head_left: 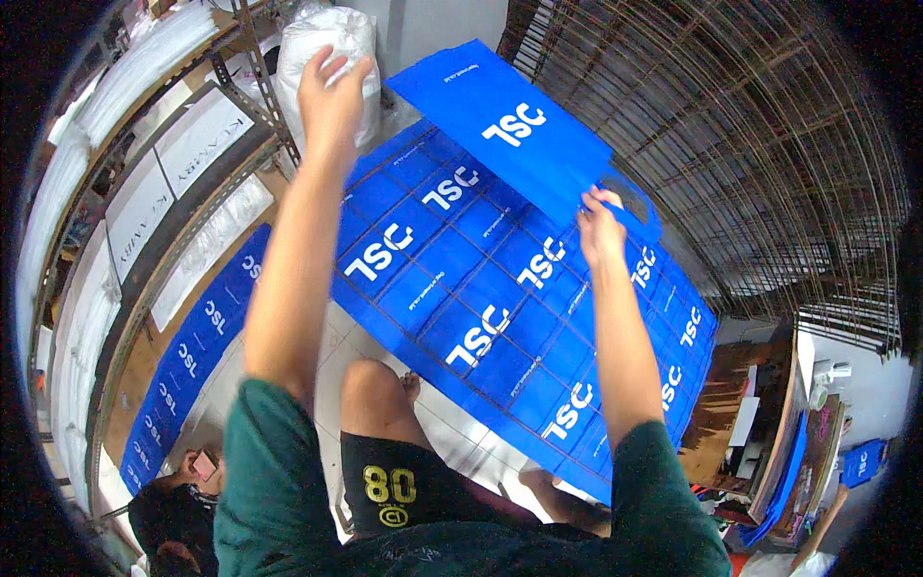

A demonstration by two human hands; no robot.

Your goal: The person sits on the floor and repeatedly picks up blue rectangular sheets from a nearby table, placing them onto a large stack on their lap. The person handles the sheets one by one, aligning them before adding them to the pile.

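Observation:
My right hand (602, 231) pinches the edge of a flat blue fabric bag (466, 91) near its looped handle (651, 219). The bag has white printing and is held up at a tilt, stretching away to the far left. My left hand (332, 101) is raised near the bag's far left corner, apart from it, fingers spread and holding nothing. Beneath the bag lies a wide blue printed surface (423, 298), crossed by a dark grid of lines. The bag hides part of that surface.
A shelf rack (216, 135) with boxes and plastic-wrapped stacks lines the left, beside a white sack (370, 58). A blue printed strip (183, 370) hangs below. Wire racks (760, 125) stand far right. Another person (173, 519) sits lower left; another person's arm (822, 524) shows lower right.

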